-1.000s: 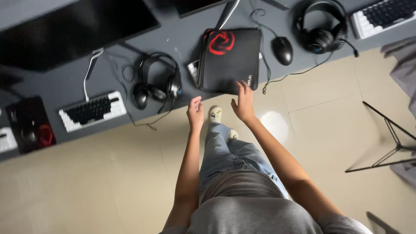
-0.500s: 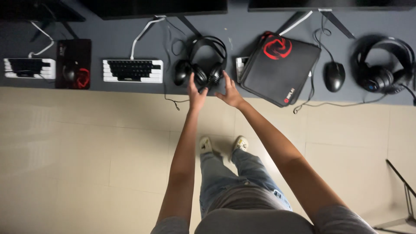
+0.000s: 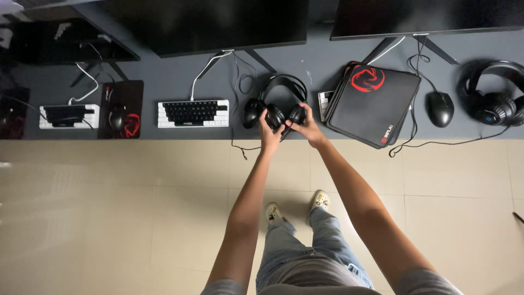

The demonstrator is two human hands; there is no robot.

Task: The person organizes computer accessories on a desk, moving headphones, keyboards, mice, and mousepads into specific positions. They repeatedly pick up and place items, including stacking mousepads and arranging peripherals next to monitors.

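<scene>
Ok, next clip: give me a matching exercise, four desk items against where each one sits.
Things:
1. black headphones
2. white keyboard
3. black mouse pad with red emblem
4. black mouse

Places:
A. right of the mouse pad
B. gripped by the left hand and right hand
C. left of the held headphones
D. between the headphones and the mouse

Pairs: 1-B, 2-C, 3-D, 4-A

Both arms bare, no watch or rings seen. Left hand [image 3: 269,135] & right hand [image 3: 309,130] have no gloves. Short grey t-shirt sleeves [image 3: 221,287] show at the bottom edge, w/ grey shirt front between them. Blue jeans [image 3: 305,257], a bit faded, small tag near one pocket. Light-coloured shoes [image 3: 321,200] w/ little dark spots on top.
</scene>
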